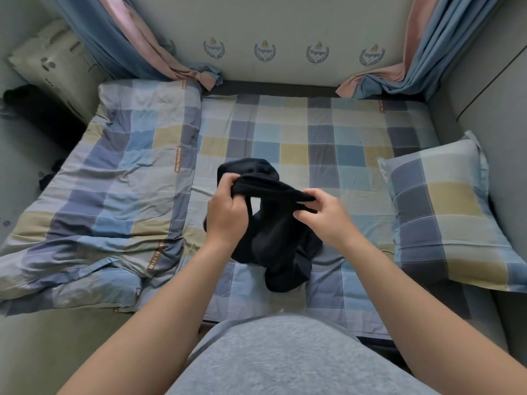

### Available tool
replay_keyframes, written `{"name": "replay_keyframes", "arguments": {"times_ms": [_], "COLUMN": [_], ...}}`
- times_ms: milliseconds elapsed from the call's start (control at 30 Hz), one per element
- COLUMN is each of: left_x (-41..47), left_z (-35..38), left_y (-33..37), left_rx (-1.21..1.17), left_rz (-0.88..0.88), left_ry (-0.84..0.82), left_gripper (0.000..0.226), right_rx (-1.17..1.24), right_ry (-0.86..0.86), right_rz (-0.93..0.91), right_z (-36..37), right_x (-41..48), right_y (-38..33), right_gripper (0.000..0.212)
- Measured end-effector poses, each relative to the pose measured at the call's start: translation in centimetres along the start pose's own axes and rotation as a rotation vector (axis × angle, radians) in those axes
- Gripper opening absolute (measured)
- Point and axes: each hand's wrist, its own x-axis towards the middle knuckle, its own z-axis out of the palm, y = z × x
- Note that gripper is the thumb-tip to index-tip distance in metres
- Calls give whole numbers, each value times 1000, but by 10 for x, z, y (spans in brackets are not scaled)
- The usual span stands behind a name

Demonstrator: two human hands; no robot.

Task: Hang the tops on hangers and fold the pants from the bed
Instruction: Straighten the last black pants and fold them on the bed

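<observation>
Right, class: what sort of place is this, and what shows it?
Most likely a bedroom: a bed in checked bedding, a matching pillow and curtains behind.

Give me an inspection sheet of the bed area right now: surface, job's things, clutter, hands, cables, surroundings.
Surface: checked sheet, lightly creased.
Job's things: one black garment, bunched, top edge lifted, lower part resting on the sheet; top or pants cannot be told; no hangers seen.
Clutter: rumpled duvet on the left; pillow on the right.
Hands: left hand and right hand both grip the garment's top edge.
Cables: nothing seen.
Surroundings: blue-and-pink curtains in both far corners; padded wall panel with crests.
</observation>
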Motion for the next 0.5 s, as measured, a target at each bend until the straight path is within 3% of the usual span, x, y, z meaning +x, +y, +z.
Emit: {"name": "replay_keyframes", "arguments": {"times_ms": [67,133,200,300,500], "left_x": [8,13,19,28,43], "left_z": [-4,-6,-8,-11,-9], "left_y": [20,36,47,58,67], "left_rx": [-68,-115,-148,-173,-133], "left_rz": [106,161,188,204,215], "left_ry": [-47,-76,-81,-70,-81], "left_gripper": [30,28,22,18,19], "right_rx": [-173,-343,-328,-159,-316], "right_ry": [35,106,122,15,-173], "right_rz": [-20,-61,-116,-67,176], "right_z": [7,12,14,16,27], "right_x": [3,9,14,19,9], "right_y": [-3,-6,-10,-5,49], "right_gripper": [15,18,19,18,14]}}
